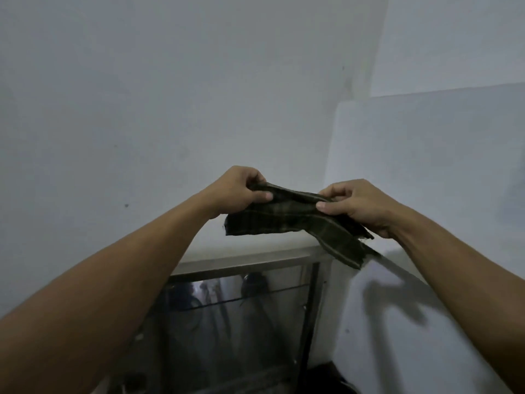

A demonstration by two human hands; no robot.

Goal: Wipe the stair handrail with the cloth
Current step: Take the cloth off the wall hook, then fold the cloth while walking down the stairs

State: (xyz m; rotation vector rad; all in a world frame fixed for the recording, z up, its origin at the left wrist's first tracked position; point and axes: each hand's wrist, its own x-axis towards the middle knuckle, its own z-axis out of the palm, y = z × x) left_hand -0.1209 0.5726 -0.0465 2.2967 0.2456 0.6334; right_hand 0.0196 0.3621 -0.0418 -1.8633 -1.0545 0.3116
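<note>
A dark plaid cloth [292,217] is stretched between both hands in mid-air at the centre of the view. My left hand [238,191] pinches its left end, and my right hand [358,206] pinches its right end. A loose strip of the cloth hangs down to the right, over the corner of the metal handrail [244,261]. The handrail runs horizontally below the cloth, then slopes down to the right along a white panel. The cloth does not clearly touch the rail.
A glass panel [241,317] in a dark metal frame sits under the handrail, with a dim space behind it. A plain white wall [142,109] fills the left and back. A white side wall [426,166] stands at the right.
</note>
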